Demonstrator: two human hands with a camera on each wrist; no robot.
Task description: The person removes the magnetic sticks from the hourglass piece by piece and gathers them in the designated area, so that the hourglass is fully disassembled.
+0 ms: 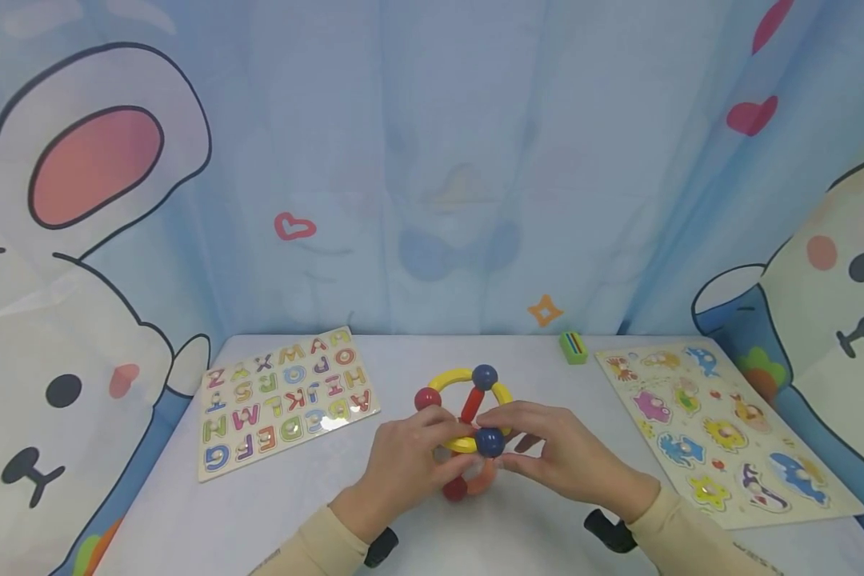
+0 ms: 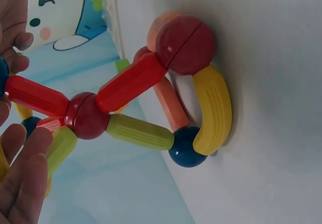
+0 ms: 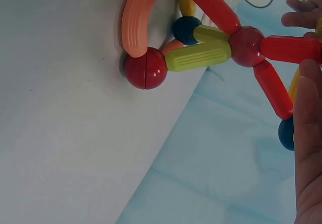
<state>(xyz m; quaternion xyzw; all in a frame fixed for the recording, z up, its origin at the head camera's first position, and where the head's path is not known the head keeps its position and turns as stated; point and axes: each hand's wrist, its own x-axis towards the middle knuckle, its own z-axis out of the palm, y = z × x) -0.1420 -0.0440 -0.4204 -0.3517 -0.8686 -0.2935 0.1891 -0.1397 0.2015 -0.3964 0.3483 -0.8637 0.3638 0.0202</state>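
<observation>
A rod-and-ball toy structure stands on the white table in the head view. It has yellow curved pieces, red rods, and red and blue balls. My left hand grips it from the left, fingers curled over the yellow ring. From the right, my right hand pinches it just above a blue ball. The left wrist view shows the base: a red ball, a yellow curve and a green rod, with my fingers at the left edge. The right wrist view shows an orange curve and a red ball.
An alphabet puzzle board lies at the left of the table and an animal puzzle board at the right. A small green block sits near the back edge. A cartoon curtain hangs behind the table.
</observation>
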